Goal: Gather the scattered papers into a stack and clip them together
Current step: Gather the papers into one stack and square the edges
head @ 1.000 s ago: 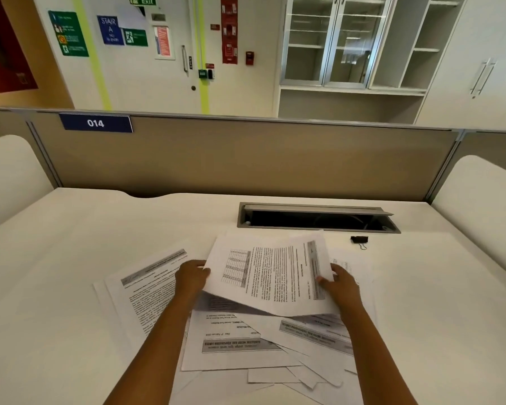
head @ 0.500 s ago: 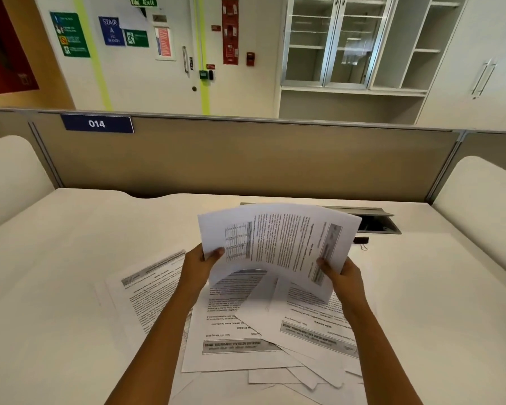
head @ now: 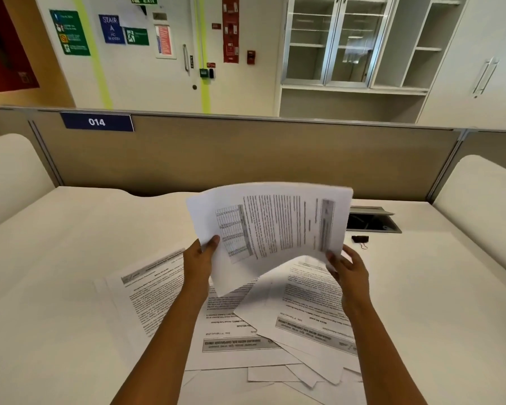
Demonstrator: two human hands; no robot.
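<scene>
A printed sheet (head: pixel 275 229) with a table and text is held up above the desk, tilted toward me. My left hand (head: pixel 200 258) pinches its lower left corner. My right hand (head: pixel 348 266) grips its lower right edge. Below them several printed papers (head: pixel 304 311) lie scattered and overlapping on the white desk (head: pixel 56 273); one sheet (head: pixel 149 290) lies off to the left. A small black binder clip (head: pixel 360 239) rests on the desk to the right, beyond my right hand.
An open cable tray (head: pixel 374 222) is set into the desk behind the held sheet. A beige partition (head: pixel 246 153) with a "014" label closes the far side. White curved side panels stand at left and right.
The sheet has been lifted off the pile and raised higher, tilting up toward me. Both hands rose with it, and it now hides most of the cable tray.
</scene>
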